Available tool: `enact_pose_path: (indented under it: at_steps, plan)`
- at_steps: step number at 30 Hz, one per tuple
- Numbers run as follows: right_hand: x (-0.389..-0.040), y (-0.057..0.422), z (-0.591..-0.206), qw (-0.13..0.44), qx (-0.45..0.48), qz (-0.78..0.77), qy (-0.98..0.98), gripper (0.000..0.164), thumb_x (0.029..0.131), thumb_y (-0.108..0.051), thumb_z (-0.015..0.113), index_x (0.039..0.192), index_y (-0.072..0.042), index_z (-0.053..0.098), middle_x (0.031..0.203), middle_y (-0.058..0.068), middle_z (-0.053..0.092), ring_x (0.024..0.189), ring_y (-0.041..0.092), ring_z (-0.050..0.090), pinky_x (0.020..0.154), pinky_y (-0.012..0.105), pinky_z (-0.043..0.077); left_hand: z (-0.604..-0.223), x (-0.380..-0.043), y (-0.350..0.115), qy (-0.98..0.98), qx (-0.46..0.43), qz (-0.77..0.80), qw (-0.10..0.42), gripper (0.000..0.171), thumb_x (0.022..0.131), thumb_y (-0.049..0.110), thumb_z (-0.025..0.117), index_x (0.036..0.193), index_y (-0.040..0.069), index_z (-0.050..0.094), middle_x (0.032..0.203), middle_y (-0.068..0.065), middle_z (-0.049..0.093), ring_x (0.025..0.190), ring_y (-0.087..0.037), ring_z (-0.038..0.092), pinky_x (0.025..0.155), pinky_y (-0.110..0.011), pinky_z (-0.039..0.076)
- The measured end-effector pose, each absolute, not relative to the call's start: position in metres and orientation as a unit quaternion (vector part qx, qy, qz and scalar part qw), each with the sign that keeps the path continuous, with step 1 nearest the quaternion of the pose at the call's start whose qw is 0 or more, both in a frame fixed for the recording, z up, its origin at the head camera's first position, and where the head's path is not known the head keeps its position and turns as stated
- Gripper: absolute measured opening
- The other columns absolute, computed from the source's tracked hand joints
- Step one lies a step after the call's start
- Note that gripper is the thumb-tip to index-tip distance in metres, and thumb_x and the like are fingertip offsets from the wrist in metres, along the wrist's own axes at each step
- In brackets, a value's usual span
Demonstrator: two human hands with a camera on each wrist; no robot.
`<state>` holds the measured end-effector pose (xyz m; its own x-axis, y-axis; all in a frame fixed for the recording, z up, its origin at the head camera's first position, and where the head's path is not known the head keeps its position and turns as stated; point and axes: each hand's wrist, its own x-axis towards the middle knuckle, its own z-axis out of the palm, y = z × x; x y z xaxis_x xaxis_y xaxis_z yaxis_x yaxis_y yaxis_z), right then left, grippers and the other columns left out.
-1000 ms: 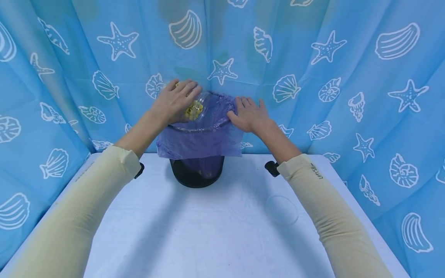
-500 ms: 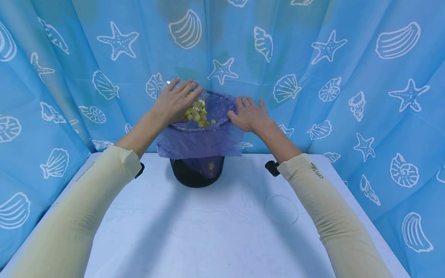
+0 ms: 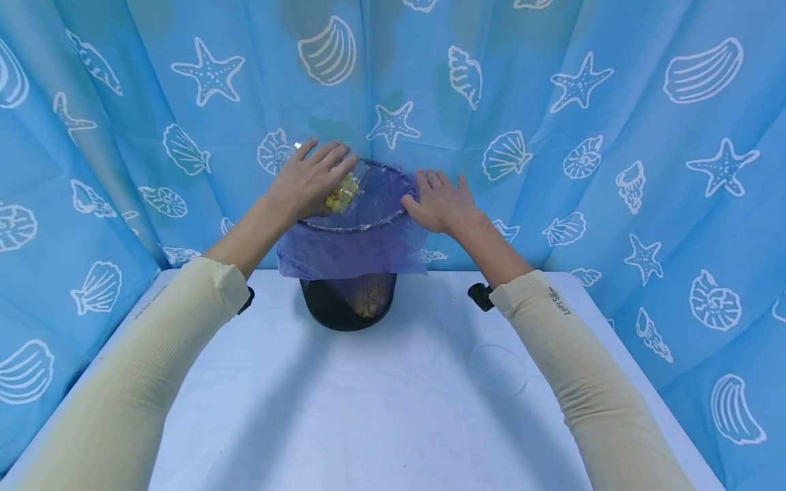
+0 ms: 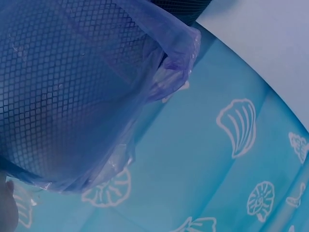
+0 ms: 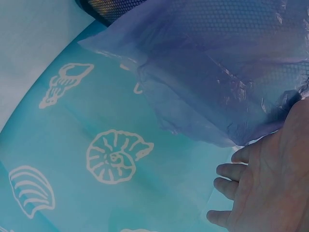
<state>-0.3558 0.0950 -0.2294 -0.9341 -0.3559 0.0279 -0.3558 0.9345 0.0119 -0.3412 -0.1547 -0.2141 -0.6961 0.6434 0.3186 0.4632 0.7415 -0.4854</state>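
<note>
My left hand (image 3: 313, 179) grips a clear plastic jar (image 3: 353, 188), tilted with its mouth over the bin at the left rim. Small yellow pieces (image 3: 337, 202) show inside it; their kind is too small to tell. The black mesh bin (image 3: 331, 310) stands at the table's back edge, lined with a purple plastic bag (image 3: 350, 254) folded over its rim. A yellowish patch shows through the low mesh. On the right rim rests my right hand (image 3: 443, 202), thumb at the bag's edge; its fingers stick out straight beside the bag in the right wrist view. The left wrist view shows mostly bag.
A thin clear round lid or ring (image 3: 498, 370) lies on the white table (image 3: 368, 416), right of the middle. Behind and at both sides hangs a blue curtain (image 3: 430, 123) with white shell and starfish prints, close to the bin.
Yellow pieces have tumbled out of the jar into the bag, leaving fewer inside the jar. A yellowish patch now shows low through the mesh. Both hands have stayed nearly in place.
</note>
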Motion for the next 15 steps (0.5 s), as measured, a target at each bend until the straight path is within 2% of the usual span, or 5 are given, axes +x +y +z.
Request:
enact_pose_path:
  at_steps: [9, 15]
  plan:
    - [-0.3547, 0.0942, -0.2287, 0.011, 0.177, 0.0, -0.984, 0.069, 0.095, -0.05, 0.015, 0.147, -0.007, 0.0, 0.152, 0.012, 0.004, 0.138, 0.029, 0.002, 0.105, 0.054, -0.005, -0.2126, -0.3397, -0.1523, -0.897, -0.306, 0.228, 0.224, 0.111, 0.061, 0.04, 0.084, 0.144, 0.007, 0.017, 0.146, -0.016, 0.023, 0.135, -0.03, 0.015, 0.108, -0.048, 0.007]
    - [-0.3546, 0.0943, -0.2291, 0.014, 0.176, -0.001, -0.984, 0.069, 0.095, -0.049, 0.015, 0.147, -0.007, 0.001, 0.152, 0.012, 0.006, 0.138, 0.029, 0.003, 0.106, 0.054, -0.004, -0.2125, -0.3388, -0.1519, -0.883, -0.319, 0.25, 0.236, 0.108, 0.062, 0.04, 0.084, 0.144, 0.008, 0.022, 0.145, -0.015, 0.026, 0.135, -0.029, 0.017, 0.108, -0.047, 0.008]
